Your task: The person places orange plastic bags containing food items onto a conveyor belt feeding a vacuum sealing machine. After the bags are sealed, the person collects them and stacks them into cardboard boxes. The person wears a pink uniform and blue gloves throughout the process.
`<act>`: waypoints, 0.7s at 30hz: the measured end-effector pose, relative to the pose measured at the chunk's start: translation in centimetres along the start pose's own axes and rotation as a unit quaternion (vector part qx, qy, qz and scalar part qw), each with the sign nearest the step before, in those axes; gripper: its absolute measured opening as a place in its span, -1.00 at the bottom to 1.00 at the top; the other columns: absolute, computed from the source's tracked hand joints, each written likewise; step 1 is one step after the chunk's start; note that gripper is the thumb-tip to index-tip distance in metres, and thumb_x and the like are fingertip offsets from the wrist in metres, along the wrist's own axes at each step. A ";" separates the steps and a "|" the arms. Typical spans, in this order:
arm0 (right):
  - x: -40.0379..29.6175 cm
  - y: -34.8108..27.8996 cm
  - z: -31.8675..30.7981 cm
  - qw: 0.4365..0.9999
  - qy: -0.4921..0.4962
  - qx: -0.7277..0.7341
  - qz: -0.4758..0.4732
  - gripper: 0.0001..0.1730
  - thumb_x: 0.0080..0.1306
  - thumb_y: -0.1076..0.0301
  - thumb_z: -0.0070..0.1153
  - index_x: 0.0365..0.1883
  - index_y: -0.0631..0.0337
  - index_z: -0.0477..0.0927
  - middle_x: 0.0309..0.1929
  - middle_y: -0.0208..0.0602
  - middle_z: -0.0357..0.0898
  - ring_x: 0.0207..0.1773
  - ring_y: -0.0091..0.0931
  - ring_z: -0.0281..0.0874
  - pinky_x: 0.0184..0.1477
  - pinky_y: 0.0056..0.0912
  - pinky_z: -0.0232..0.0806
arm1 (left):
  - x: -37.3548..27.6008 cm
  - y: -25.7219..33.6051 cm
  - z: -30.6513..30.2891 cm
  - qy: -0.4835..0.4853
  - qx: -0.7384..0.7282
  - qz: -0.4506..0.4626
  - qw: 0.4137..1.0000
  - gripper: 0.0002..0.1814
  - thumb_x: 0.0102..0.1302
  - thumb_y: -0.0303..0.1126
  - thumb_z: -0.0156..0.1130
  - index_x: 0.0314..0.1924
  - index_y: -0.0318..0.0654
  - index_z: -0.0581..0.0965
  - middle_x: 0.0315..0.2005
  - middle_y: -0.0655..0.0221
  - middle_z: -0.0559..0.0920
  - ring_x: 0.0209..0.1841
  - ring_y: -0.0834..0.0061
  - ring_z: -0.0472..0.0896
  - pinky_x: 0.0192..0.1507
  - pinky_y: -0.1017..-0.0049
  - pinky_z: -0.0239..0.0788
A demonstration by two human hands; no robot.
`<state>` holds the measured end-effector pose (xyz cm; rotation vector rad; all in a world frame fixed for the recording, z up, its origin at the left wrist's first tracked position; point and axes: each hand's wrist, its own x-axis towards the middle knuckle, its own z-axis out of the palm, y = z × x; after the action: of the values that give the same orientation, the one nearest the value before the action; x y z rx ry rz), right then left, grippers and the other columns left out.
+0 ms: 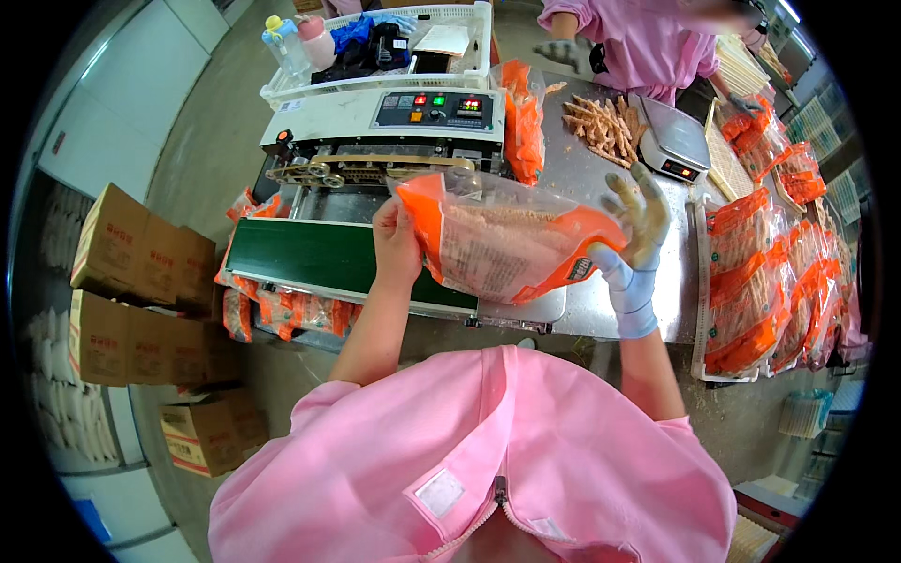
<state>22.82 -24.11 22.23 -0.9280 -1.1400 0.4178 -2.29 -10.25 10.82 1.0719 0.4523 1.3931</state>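
Observation:
A clear plastic bag with orange ends (493,243), filled with pale brown stick-shaped food, is stretched sideways before me. My left hand (395,236), bare, is closed on its left end. At the right end is my right hand (639,239) in a pale blue glove with a dirty palm. Its thumb lies against the bag's orange corner while the fingers spread upward; whether they grip it is unclear. Behind the bag stands a band sealing machine (383,130) with lit buttons and a brass-coloured belt guide. Its green conveyor belt (303,257) runs under my left forearm.
Loose food sticks (602,127) lie beside a digital scale (674,141) on the metal table (633,310). Filled bags crowd a white crate (700,295) at right. Another bag (522,127) leans by the sealer. A co-worker (633,42) stands opposite. Cardboard boxes (134,338) stack at left.

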 end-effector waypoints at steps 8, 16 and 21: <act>-4.7 1.7 -0.3 0.978 0.140 0.058 0.140 -0.74 0.30 0.31 0.25 -0.13 0.30 0.65 -0.20 -0.32 0.66 -0.15 -0.55 0.56 -0.01 -0.48 0.39 | -1.3 2.2 4.6 0.058 -0.048 -0.004 0.997 -0.67 0.51 -0.21 0.03 -0.01 -0.37 0.54 -0.19 0.26 0.68 -0.17 0.33 0.69 -0.08 0.30 0.56; -2.5 3.2 -3.0 0.918 0.208 0.251 0.228 -0.79 0.29 0.43 0.22 -0.12 0.29 0.62 -0.27 -0.40 0.66 -0.26 -0.67 0.55 -0.22 -0.60 0.39 | 0.0 -1.4 7.0 0.171 -0.057 -0.191 0.965 -0.68 0.46 -0.22 0.15 -0.01 -0.35 0.58 -0.16 0.39 0.67 -0.13 0.64 0.59 -0.06 0.60 0.40; -2.5 8.8 -4.3 0.935 0.277 -0.043 0.219 -0.84 0.29 0.37 0.28 -0.22 0.26 0.67 -0.37 -0.51 0.60 -0.34 -0.70 0.44 -0.30 -0.63 0.30 | 0.7 -7.5 4.5 0.153 -0.023 -0.291 0.944 -0.68 0.44 -0.20 0.17 -0.09 -0.35 0.61 -0.28 0.41 0.68 -0.28 0.64 0.58 -0.20 0.60 0.38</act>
<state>27.14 -22.53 13.21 -1.2829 -0.4332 0.4286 5.65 -9.88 7.17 0.6050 0.8817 1.0255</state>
